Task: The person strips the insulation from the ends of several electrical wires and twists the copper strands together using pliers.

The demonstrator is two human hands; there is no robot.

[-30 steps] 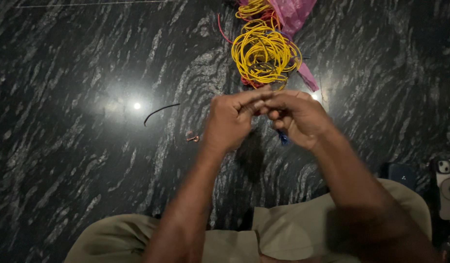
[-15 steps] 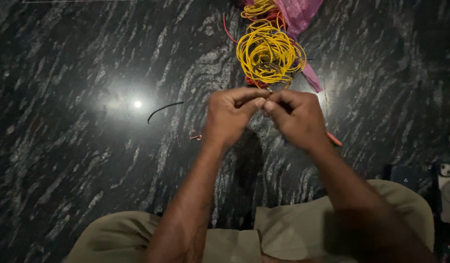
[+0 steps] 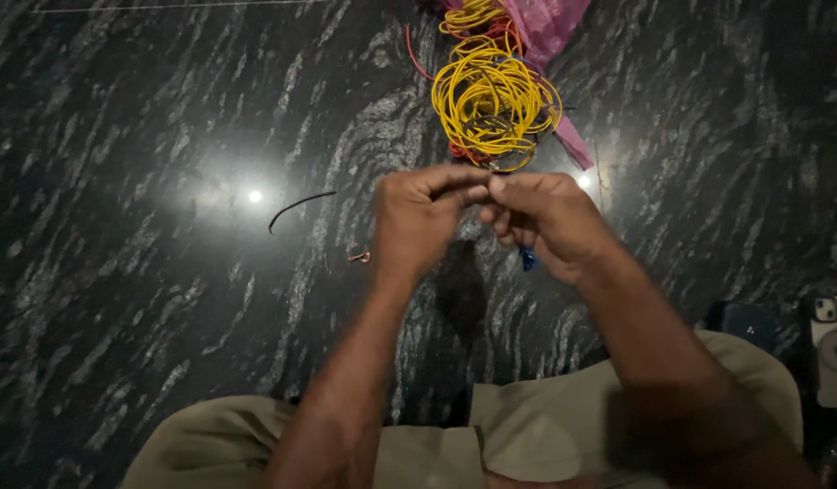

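- Both hands meet mid-scene — left hand point(image 3: 418, 222) and right hand point(image 3: 550, 222) pinch something tiny, I can't tell what.
- Yellow wire coil point(image 3: 492, 100) lies untouched beyond; black wire scrap point(image 3: 296, 206) left.

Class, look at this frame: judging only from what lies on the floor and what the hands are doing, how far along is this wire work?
Looks done: a short black wire piece and a small copper scrap lie loose on the floor. In hand: the left hand and right hand meet fingertip to fingertip, pinching something too small to identify; a blue bit shows under the right hand. Left: the yellow wire coil sits untouched.
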